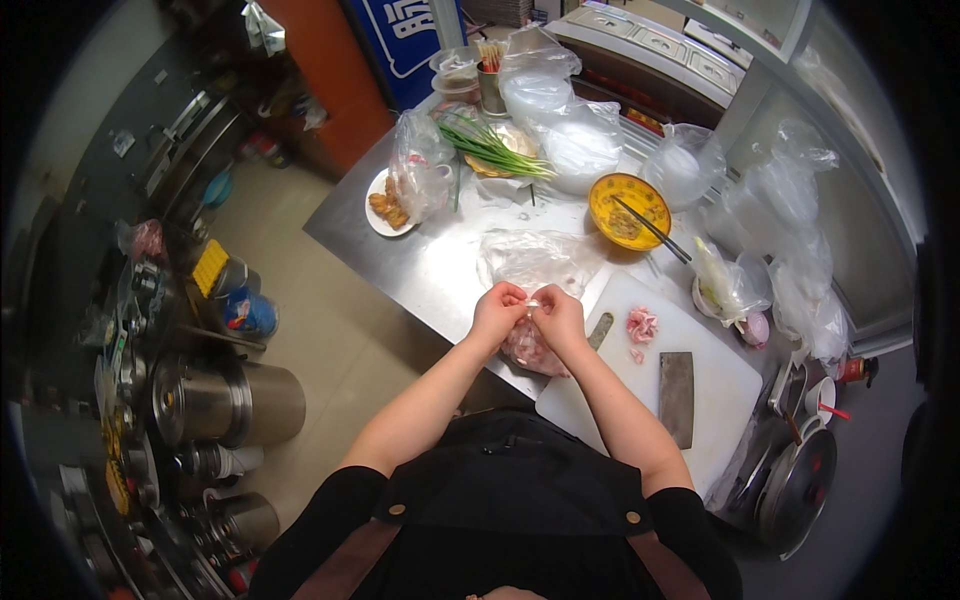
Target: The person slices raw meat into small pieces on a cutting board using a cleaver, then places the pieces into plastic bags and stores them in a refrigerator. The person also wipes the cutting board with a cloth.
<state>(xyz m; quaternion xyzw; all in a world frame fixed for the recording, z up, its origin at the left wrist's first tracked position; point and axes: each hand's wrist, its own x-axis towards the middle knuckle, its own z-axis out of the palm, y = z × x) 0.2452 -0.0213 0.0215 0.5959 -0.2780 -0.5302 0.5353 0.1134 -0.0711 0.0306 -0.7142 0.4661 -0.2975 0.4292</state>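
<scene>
Both hands meet at the gathered neck of a clear plastic bag (529, 352) of pinkish raw meat, resting at the table's near edge. My left hand (498, 311) pinches the neck from the left, and my right hand (559, 311) grips it from the right. Between the fingertips a small whitish twist of plastic shows. Just beyond lies another crumpled clear plastic bag (536, 255). To the right, a white cutting board (705, 416) carries a small pile of raw meat (642, 325), a scrap beside it, and a cleaver (676, 397) with its handle (601, 330) partly hidden.
Past the board stands a yellow bowl (630, 196) with dark chopsticks (652, 229) across its rim. Green onions (495, 150) lie at the back, near a white plate (381, 223) of fried food. Bagged containers (581, 146) line the far side. Large steel pots (270, 405) stand at left.
</scene>
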